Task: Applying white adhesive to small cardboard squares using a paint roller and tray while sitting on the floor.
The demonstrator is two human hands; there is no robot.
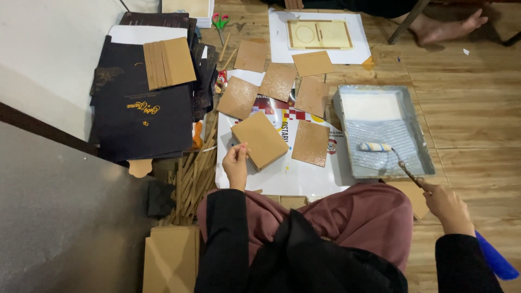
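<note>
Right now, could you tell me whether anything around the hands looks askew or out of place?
Nothing looks damaged or spilled. The brown boards lie tilted at uneven angles on the paper sheet, and thin wooden strips sprawl loosely beside it.

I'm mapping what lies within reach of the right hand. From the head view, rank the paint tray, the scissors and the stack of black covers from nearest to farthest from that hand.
From the right hand:
1. Paint tray, just ahead of it, with the roller resting inside.
2. Scissors, far ahead at the top, left of centre.
3. Stack of black covers, far left by the wall.

Roller's blue handle end (pixel 496 261) behind sleeve
</note>
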